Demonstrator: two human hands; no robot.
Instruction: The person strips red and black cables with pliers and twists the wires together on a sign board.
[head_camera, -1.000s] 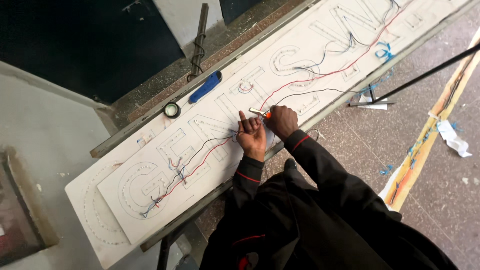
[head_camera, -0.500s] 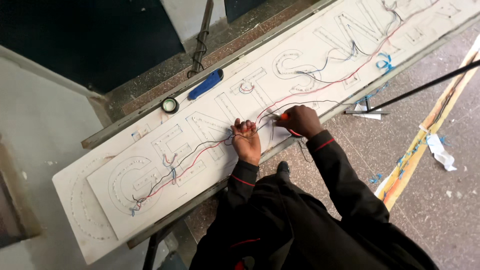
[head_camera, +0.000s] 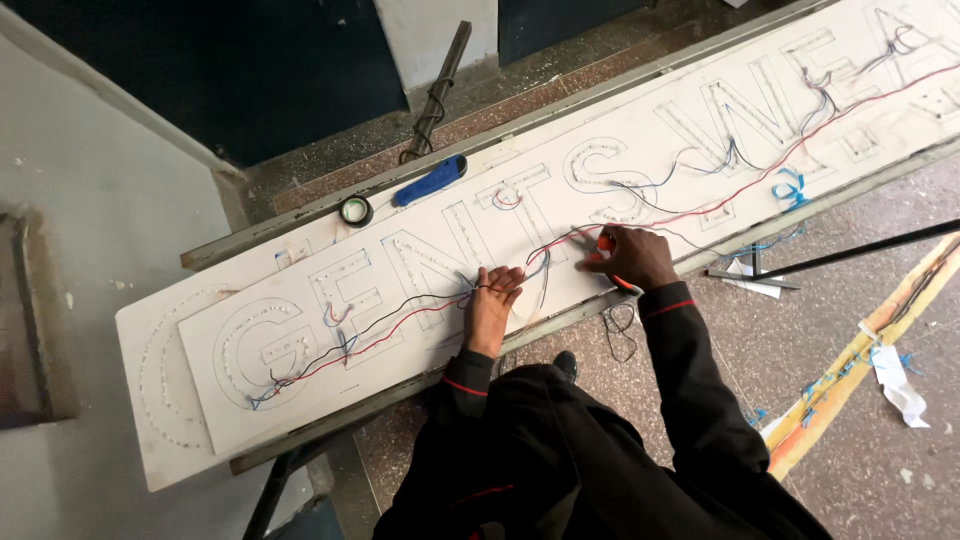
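Head view looks down: left hand (head_camera: 492, 300) lies flat, fingers spread, pinning wires (head_camera: 400, 318) to the white sign board (head_camera: 700, 170), whose length runs left to right. Just rightward, right hand (head_camera: 630, 258) grips an orange tool (head_camera: 604, 245), its tip hidden. Farther off lies tape roll (head_camera: 355, 210).

Bare white signboard (head_camera: 300, 395) toward the near edge; red and black wires (head_camera: 400, 322) strung across the letters beyond.

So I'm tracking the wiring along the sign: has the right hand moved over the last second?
Yes. The right hand has slid rightward along the sign board, away from the left hand, which rests on the wires.
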